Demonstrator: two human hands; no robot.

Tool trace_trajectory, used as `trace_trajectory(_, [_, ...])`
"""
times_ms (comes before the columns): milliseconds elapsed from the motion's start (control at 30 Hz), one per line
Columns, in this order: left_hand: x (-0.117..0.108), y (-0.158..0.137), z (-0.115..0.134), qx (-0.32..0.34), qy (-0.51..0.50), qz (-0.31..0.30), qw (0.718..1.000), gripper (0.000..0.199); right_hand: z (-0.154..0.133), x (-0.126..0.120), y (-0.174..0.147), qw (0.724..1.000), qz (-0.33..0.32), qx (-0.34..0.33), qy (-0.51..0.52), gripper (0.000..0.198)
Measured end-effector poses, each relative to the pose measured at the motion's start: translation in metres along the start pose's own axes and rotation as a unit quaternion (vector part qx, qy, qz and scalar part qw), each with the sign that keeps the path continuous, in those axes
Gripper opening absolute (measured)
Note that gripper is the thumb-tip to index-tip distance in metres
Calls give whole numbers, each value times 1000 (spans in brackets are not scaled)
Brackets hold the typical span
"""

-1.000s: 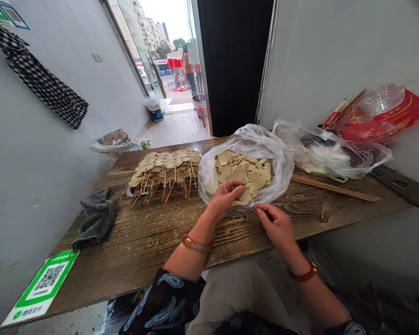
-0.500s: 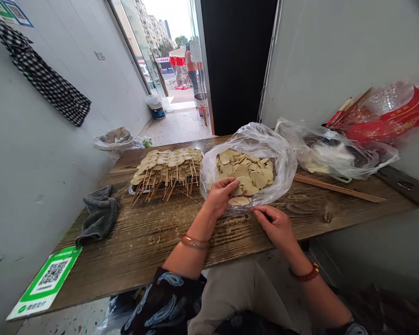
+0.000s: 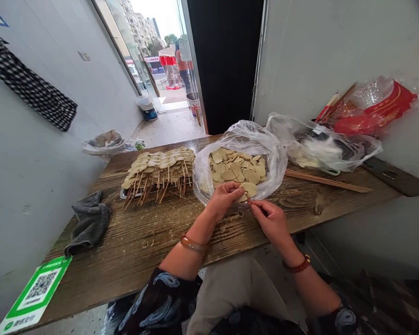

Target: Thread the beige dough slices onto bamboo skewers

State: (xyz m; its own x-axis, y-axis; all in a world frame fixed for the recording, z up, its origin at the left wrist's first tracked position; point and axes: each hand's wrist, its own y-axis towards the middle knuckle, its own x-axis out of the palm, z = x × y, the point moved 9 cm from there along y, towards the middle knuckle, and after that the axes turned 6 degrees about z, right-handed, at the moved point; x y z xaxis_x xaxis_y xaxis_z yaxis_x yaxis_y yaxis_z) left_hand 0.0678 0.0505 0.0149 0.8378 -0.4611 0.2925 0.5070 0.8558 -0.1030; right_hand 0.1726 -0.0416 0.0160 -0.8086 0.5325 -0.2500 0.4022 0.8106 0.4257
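Pale slice (image 3: 248, 189) at plastic bag's (image 3: 277, 173) near rim, L hand (image 3: 224, 199) pinching it, R hand (image 3: 270, 217) fingertips clamped on thin stick (image 3: 248, 200) at its edge; loaded skewers (image 3: 157, 166) stacked L look done, loose slices (image 3: 251, 176) + bare sticks (image 3: 330, 181) prob. left.

Wooden table (image 3: 153, 251), laden tray (image 3: 123, 194), plastic bag (image 3: 278, 163), thin sticks (image 3: 328, 180), grey cloth (image 3: 90, 224)

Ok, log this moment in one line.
left hand: pinching slice | right hand: pinching stick | bag: open, slices inside | loaded skewers: piled left of bag
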Motion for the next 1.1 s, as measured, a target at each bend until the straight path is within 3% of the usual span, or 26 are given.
trace_trajectory(100, [-2, 0, 2, 5, 29, 4, 1000, 38, 4, -4, 0, 999, 23, 19, 20, 22])
trace_trajectory(233, [-24, 4, 15, 59, 65, 64, 994, 44, 16, -17, -1, 990, 105, 62, 65, 29])
trace_trajectory(367, [-40, 13, 24, 113, 234, 121, 958, 30, 22, -25, -1, 980, 160, 82, 83, 34])
trace_trajectory(467, [-27, 19, 30, 177, 430, 110, 879, 17, 20, -26, 0, 981, 160, 77, 77, 34])
trace_trajectory(567, [3, 21, 33, 251, 588, 47, 768, 18, 17, -26, 1, 983, 153, 66, 74, 33])
trace_trajectory(633, [19, 23, 29, 267, 653, 2, 708, 16, 15, -27, 1, 984, 153, 59, 73, 33])
trace_trajectory(733, [27, 29, 23, 254, 701, -33, 665, 11, 13, -27, 2, 984, 151, 52, 75, 32])
trace_trajectory(800, [27, 33, 22, 249, 701, -45, 667, 10, 12, -26, 3, 985, 144, 51, 78, 31])
trace_trajectory(900, [20, 39, 26, 238, 659, -34, 712, 15, 12, -26, 3, 986, 138, 55, 81, 30])
trace_trajectory(1000, [0, 44, 33, 187, 556, 20, 809, 19, 11, -27, 3, 985, 138, 55, 85, 29])
trace_trajectory(1100, [-25, 43, 37, 111, 378, 87, 915, 22, 10, -27, 3, 985, 138, 43, 94, 27])
